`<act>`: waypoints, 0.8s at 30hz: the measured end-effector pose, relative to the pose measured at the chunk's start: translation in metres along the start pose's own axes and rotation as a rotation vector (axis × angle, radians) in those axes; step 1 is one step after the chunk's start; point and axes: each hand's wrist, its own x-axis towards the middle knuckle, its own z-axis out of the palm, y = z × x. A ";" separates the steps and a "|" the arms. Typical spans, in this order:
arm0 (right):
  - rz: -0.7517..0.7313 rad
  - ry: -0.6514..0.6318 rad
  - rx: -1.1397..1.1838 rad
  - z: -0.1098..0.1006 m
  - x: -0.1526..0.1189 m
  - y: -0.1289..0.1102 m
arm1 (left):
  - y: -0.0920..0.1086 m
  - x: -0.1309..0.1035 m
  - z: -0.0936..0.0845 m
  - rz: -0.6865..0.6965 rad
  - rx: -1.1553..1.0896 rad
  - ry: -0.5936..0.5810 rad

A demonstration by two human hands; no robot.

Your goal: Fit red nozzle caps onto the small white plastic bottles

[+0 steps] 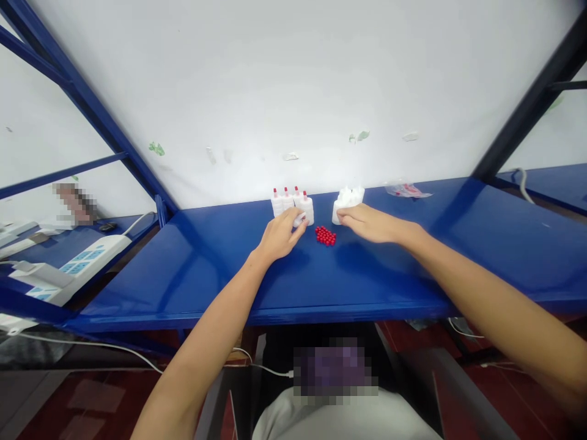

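Four red caps [296, 189] top the white bottles [309, 211] that stand in a close group at the far side of the blue table [220, 275], near the white wall [293, 79]. Just in front of them is the left hand [279, 237], its thumb and fingers closed on a small white piece [299, 218]; most of that piece is hidden by the hand, so its full shape cannot be told.

The right hand [367, 223] is at a second white cluster [351, 197], to the right of the capped group and apart from it. Its fingertips are bunched together against the near side of the cluster, though whether they grip any part of it cannot be told.

Between the two hands, slightly nearer the person, lies a tight patch of small red pieces [325, 236], well back from the table's front edge. Neither hand touches them.

Farther right, near the wall, lies a clear bag [407, 189] with something red in it. A blue post [107, 116] rises at the left and a dark post [527, 101] at the right. Beyond the left end of the table is a white power strip [94, 263]. Below the table's edge show a pale shirt [343, 421] and the red floor [527, 397].
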 end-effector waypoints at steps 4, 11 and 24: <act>0.106 -0.178 -0.121 0.003 0.000 0.009 | 0.006 0.002 0.004 0.013 -0.002 -0.060; 0.140 -0.265 -0.249 0.014 0.004 0.010 | 0.007 0.003 0.002 0.007 0.001 -0.112; 0.086 -0.198 -0.270 0.020 0.004 0.013 | 0.006 0.002 0.007 0.002 -0.022 -0.166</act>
